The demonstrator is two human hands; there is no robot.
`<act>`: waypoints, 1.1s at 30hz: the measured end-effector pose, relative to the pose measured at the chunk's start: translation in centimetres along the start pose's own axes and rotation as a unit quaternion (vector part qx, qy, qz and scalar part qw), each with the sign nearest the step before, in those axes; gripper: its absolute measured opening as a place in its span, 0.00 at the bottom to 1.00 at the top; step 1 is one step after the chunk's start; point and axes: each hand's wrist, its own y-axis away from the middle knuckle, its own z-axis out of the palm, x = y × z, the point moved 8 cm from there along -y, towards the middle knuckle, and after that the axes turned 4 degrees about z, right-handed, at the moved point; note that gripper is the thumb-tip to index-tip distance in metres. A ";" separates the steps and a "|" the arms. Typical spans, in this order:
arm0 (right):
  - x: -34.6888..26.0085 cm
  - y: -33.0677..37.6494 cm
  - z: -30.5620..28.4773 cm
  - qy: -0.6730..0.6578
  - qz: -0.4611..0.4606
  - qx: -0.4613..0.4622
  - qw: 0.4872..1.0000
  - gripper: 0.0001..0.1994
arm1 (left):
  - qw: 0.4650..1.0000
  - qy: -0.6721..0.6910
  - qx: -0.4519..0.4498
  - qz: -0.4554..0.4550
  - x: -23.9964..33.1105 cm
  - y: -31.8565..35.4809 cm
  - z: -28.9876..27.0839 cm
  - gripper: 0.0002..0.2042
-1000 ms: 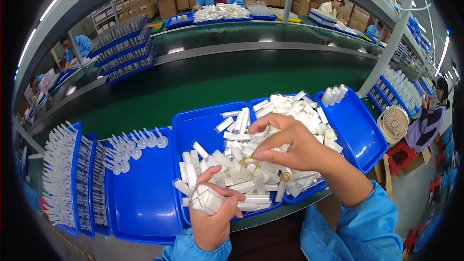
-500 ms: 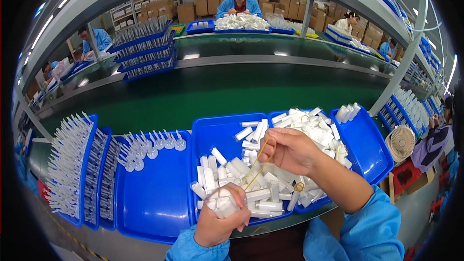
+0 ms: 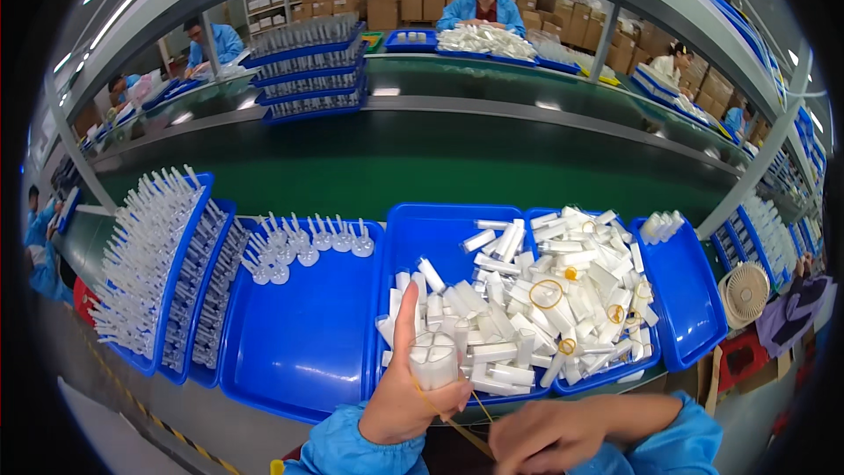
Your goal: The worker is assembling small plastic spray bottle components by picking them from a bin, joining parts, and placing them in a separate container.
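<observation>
My left hand point(image 3: 400, 396), thumb up, is wrapped round a small bundle of clear tubes with white pieces inside point(image 3: 434, 362), held upright over the front edge of a tray. A thin yellow rubber band point(image 3: 480, 406) runs from under the bundle down to my right hand point(image 3: 549, 438), low at the front and blurred, its fingers curled on the band. Beyond the bundle, loose white-filled clear tubes point(image 3: 492, 354) lie heaped in a blue tray point(image 3: 431, 222). A second tube heap point(image 3: 580, 273) beside it has several yellow rubber bands point(image 3: 545, 294) scattered on top.
At left, a blue tray point(image 3: 299, 343) holds clear stemmed pieces point(image 3: 308, 251) at its far end, beside tilted trays point(image 3: 158, 273) packed with similar pieces. A blue tray point(image 3: 686, 308) at right carries several tubes point(image 3: 661, 227). A green conveyor point(image 3: 413, 163) lies beyond; co-workers point(image 3: 483, 13) sit across it.
My right hand has pulled the rubber band down toward me, from above the tube heap to the front right. My left hand has turned the bundle upright, thumb raised. The view has shifted.
</observation>
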 end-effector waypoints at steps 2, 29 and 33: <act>0.6 1.8 -2.1 -0.214 -0.077 0.056 0.972 0.22 | 0.988 -0.097 0.011 0.122 1.0 0.5 0.0 0.54; -9.1 40.1 -34.6 0.544 0.381 0.687 0.295 0.16 | 0.352 -0.926 0.068 0.121 11.1 -0.1 -15.0 0.15; -4.4 42.0 -37.9 0.434 0.402 0.707 0.387 0.18 | 0.287 -0.940 0.093 0.161 10.6 -1.0 -22.8 0.26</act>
